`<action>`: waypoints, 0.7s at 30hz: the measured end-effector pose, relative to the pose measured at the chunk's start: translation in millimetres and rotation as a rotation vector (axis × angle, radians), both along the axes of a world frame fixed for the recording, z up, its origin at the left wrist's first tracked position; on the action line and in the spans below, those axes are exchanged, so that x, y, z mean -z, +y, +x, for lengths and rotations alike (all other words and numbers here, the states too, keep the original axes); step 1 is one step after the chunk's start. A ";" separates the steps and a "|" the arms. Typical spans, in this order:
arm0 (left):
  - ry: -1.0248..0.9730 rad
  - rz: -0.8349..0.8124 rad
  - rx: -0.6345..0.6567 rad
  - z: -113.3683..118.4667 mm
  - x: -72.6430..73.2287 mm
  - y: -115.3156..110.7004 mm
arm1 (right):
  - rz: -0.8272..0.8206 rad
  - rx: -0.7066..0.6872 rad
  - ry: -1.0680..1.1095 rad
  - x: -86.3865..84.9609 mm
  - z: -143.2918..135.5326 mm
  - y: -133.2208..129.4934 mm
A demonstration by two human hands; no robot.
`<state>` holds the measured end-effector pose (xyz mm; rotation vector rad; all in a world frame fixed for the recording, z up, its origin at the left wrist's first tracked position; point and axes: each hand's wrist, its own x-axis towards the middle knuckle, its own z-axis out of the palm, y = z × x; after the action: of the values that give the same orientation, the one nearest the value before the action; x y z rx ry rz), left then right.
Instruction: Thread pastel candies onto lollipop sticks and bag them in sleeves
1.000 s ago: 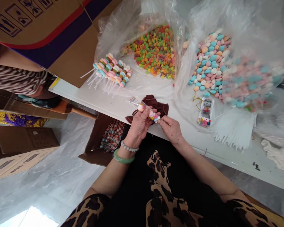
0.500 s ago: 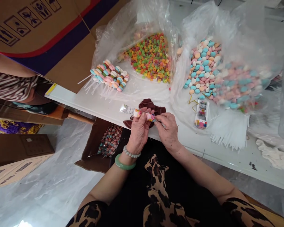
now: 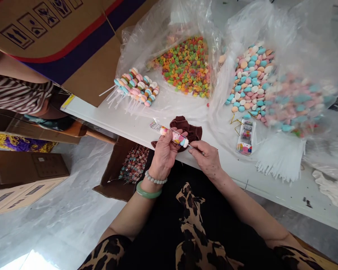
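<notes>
Gripping the candy skewer [image 3: 181,141] palm-up, left hand [image 3: 163,154] faces right hand [image 3: 207,157] pinching its end.

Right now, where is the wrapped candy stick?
In the head view, the wrapped candy stick is near centre, in the left hand, with the right hand at its right end and brown cloth behind.

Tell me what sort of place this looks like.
Probably a small sweet-packing workshop, judging by the heaps of loose, colourful sweets, the bundle of white sticks on the table, and the wrapped sweet skewer in the left hand.
</notes>
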<state>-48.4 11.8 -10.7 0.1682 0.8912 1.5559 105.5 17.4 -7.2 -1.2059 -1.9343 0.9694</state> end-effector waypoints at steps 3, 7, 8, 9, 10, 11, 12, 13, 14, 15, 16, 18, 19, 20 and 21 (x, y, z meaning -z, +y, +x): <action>0.004 -0.041 -0.004 -4.2 -2.9 1.2 | -0.031 0.029 -0.046 3.9 -2.5 -5.5; 0.004 -0.016 -0.020 -11.1 -5.3 2.5 | -0.230 0.082 0.007 7.5 -5.3 -6.0; 0.007 -0.011 -0.025 -12.9 -4.9 2.7 | -0.305 0.083 0.059 7.7 -5.7 -4.7; 0.013 -0.011 -0.024 -14.4 -4.3 2.8 | -0.386 0.083 0.127 7.9 -6.1 -3.1; 0.022 -0.012 -0.018 -15.5 -3.5 2.8 | -0.472 0.082 0.207 8.0 -6.5 -1.2; 0.033 -0.014 -0.005 -16.0 -2.6 2.6 | -0.558 0.084 0.292 8.2 -6.9 0.9; 0.043 -0.017 0.015 -15.9 -1.8 2.4 | -0.640 0.089 0.373 8.6 -7.2 3.0; 0.051 -0.020 0.038 -15.2 -1.0 2.0 | -0.712 0.099 0.442 9.0 -7.4 5.1; 0.056 -0.024 0.061 -13.9 -0.2 1.7 | -0.774 0.114 0.499 9.3 -7.5 6.9; 0.060 -0.026 0.083 -12.4 0.5 1.4 | -0.829 0.130 0.542 9.5 -7.5 8.4; 0.062 -0.028 0.103 -10.6 1.3 1.1 | -0.876 0.142 0.575 9.6 -7.3 9.6; 0.066 -0.024 0.134 -7.3 2.8 0.8 | -0.957 0.145 0.618 9.1 -6.6 10.8; 0.068 -0.021 0.144 -5.8 3.7 0.8 | -0.990 0.138 0.633 8.7 -6.4 10.8; 0.068 -0.017 0.149 -4.5 4.6 0.8 | -1.023 0.125 0.646 8.3 -6.4 10.4; 0.067 -0.012 0.151 -3.4 5.4 0.8 | -1.059 0.104 0.659 8.2 -6.6 9.8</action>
<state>-51.9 12.5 -16.2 0.2739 0.9188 1.4111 98.9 27.2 -15.4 -1.2224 -0.7819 2.1208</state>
